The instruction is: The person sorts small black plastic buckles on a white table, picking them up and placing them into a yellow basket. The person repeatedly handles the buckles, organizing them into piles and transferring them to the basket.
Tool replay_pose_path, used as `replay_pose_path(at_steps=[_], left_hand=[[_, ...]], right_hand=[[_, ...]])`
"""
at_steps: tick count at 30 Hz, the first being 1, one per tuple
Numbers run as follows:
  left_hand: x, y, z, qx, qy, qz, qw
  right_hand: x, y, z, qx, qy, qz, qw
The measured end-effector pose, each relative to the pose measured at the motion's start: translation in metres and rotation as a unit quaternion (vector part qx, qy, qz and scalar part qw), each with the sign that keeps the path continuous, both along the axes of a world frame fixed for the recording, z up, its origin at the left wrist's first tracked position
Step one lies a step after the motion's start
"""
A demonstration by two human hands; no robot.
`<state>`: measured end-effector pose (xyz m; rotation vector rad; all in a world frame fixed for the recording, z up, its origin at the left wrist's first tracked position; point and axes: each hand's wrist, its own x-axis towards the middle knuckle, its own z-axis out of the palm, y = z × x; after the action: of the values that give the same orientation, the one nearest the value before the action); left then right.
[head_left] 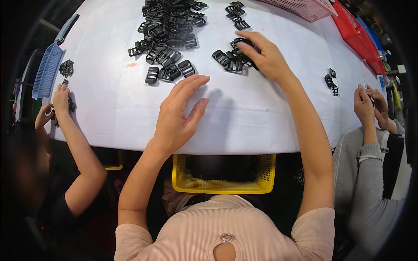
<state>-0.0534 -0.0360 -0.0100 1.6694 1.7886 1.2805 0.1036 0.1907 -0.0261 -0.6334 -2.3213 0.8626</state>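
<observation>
A small cluster of black plastic strap buckles (233,61) lies on the white table, right of the middle. Over its right side reaches my right hand (269,56), thumb and forefinger apart, touching or just above the buckles; its other fingers are partly hidden. My left hand (177,114) hovers near the table's front edge, fingers stretched out, with nothing in it. Just beyond its fingertips are the nearest buckles (186,68) of a big heap of black buckles (167,30), which runs to the far edge of the picture.
Below the table edge sits a yellow basket (224,188) with dark pieces inside. People's hands work at the left (61,100) and right (370,104). A blue basket (47,71), a pink basket (305,8) and red trays (355,37) stand around the table's rim.
</observation>
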Motion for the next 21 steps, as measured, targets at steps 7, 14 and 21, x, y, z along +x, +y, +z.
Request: replay_pose_path(at_steps=[7,14,21], left_hand=[[-0.005,-0.008,-0.004,-0.011,0.036,0.023,0.999],[-0.012,0.012,0.001,-0.007,0.151,-0.031,0.988],[-0.004,0.017,0.001,0.006,0.250,-0.066,0.966]], right_hand=[[0.011,-0.060,0.013,-0.031,-0.026,0.120,0.992],[0.058,-0.092,0.043,-0.303,0.065,-0.019,0.951],[0.089,-0.101,0.041,-0.200,-0.112,-0.040,0.973]])
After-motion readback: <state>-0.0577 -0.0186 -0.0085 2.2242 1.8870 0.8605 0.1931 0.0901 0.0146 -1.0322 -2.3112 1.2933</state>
